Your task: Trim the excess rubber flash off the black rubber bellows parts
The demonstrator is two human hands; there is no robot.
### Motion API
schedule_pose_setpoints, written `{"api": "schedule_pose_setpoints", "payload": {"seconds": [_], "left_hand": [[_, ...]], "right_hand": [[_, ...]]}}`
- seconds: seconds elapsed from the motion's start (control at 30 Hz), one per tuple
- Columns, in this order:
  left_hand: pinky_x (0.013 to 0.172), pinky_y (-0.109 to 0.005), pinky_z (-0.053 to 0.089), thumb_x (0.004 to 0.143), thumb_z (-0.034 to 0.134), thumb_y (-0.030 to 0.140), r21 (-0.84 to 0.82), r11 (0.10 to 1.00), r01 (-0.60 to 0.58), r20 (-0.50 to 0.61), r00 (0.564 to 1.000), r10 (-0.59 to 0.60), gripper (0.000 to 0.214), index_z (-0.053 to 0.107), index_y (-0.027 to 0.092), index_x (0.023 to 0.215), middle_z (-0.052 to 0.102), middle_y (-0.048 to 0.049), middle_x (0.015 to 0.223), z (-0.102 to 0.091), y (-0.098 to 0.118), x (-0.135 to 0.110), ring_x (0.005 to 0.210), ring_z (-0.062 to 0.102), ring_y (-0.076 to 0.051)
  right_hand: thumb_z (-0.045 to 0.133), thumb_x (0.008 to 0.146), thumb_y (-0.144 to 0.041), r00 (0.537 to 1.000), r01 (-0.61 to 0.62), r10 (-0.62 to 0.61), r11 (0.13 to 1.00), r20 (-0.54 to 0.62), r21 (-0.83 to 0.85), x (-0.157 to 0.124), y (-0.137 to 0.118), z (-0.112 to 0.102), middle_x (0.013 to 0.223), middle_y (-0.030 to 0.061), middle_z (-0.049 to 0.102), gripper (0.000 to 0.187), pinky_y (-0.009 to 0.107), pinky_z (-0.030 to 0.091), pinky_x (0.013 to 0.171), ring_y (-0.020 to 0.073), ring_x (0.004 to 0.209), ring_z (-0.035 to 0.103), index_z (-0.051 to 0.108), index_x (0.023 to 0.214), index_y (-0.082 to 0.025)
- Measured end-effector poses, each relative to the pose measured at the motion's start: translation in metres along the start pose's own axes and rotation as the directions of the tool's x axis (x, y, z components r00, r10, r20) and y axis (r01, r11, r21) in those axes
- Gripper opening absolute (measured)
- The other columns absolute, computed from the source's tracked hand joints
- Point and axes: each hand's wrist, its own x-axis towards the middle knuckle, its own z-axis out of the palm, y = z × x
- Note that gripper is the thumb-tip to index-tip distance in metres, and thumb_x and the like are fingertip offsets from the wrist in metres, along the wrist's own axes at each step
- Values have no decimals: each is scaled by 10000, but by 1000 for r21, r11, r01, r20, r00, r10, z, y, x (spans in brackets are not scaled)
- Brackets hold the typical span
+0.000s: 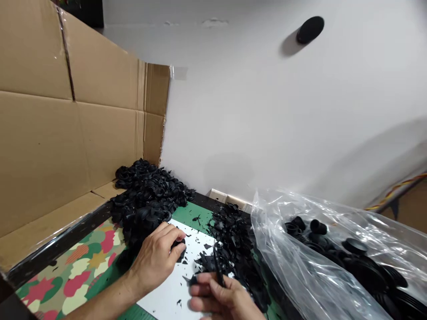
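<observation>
My left hand (160,251) is curled over the white sheet, thumb and fingers closed about a small black rubbery piece (180,251), which they mostly cover. In my right hand (228,295), at the bottom of the view, a slim black pen-shaped tool (218,266) is pinched between thumb and forefinger. It points upward, and the other fingers are loosely bent. Beyond the left hand rises a heap of ribbed black round parts (151,191). Torn black scraps (233,235) lie piled past the right hand, with small bits strewn over the white sheet (167,289).
A clear plastic bag (276,262) holding black cups and discs (363,262) lies at the right. Cardboard panels (100,75) stand along the left. Beneath are a green mat (190,213) and a patterned sheet (73,275). A white wall (233,111) with a black knob-like fixture (310,30) rises behind.
</observation>
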Motion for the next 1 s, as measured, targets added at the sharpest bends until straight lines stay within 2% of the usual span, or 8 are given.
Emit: {"api": "schedule_pose_setpoints", "payload": {"seconds": [0.17, 0.33, 0.53, 0.67, 0.77, 0.87, 0.93, 1.0], "left_hand": [[767, -335, 439, 767, 556, 71, 93, 995, 26, 172, 984, -42, 166, 649, 201, 811, 668, -46, 859, 0, -3, 6, 893, 565, -240], [744, -312, 420, 706, 533, -44, 247, 969, 5, 267, 961, -73, 309, 633, 191, 880, 636, -49, 972, 2, -2, 5, 896, 572, -230], [681, -323, 426, 733, 416, -124, 378, 922, -79, 285, 958, -35, 373, 643, 156, 827, 640, -86, 919, 9, -10, 6, 847, 594, -244], [675, -321, 434, 844, 425, -23, 352, 933, -77, 253, 967, -16, 289, 637, 167, 797, 649, -69, 845, 7, -8, 10, 801, 564, -222], [726, -325, 439, 845, 487, 46, 212, 975, -71, 62, 996, 59, 225, 650, 194, 794, 649, -66, 870, 0, 6, 12, 879, 521, -231], [712, -325, 436, 851, 504, 132, -45, 995, -89, -90, 992, 85, 185, 666, 201, 795, 634, -48, 754, 0, 23, 9, 784, 528, -214], [610, -278, 426, 843, 511, 180, -320, 947, 23, -14, 999, -29, 160, 665, 201, 803, 597, -9, 643, 7, 31, 4, 628, 526, -167], [498, -233, 384, 801, 535, 201, -566, 785, 253, 198, 966, -168, 119, 653, 198, 785, 548, 36, 540, 17, 34, -4, 477, 485, -118]], "right_hand": [[757, 705, -232, 962, 170, -185, 981, -200, -90, 11, -59, -27, 890, 159, 753, 265, 288, 554, 649, 223, 771, 731, 675, 904, -78], [645, 807, -134, 915, 225, -258, 964, -310, -140, 45, -96, -39, 823, 95, 737, 83, 287, 552, 718, 185, 744, 723, 670, 883, -108], [578, 923, -270, 875, 220, -298, 947, -382, -235, 77, -111, -29, 1026, 42, 644, 195, 326, 554, 685, 156, 813, 650, 600, 1072, -146], [594, 900, -295, 892, 207, -318, 919, -320, -336, 70, -105, -16, 802, 40, 672, 200, 291, 535, 548, 151, 634, 646, 629, 995, -122], [674, 811, -349, 885, 236, -368, 882, -286, -407, 57, -98, -12, 618, 39, 653, 242, 275, 488, 447, 154, 501, 598, 670, 838, -109], [755, 682, -428, 862, 279, -434, 838, -263, -468, 42, -93, -13, 688, 73, 688, 321, 281, 491, 476, 188, 608, 621, 700, 730, -115], [764, 619, -503, 843, 314, -480, 806, -243, -502, 32, -91, -15, 735, 84, 700, 398, 288, 492, 521, 210, 688, 622, 723, 713, -118], [747, 588, -573, 818, 346, -527, 771, -230, -535, 19, -89, -17, 675, 62, 680, 461, 273, 456, 521, 192, 639, 584, 735, 689, -123]]}}
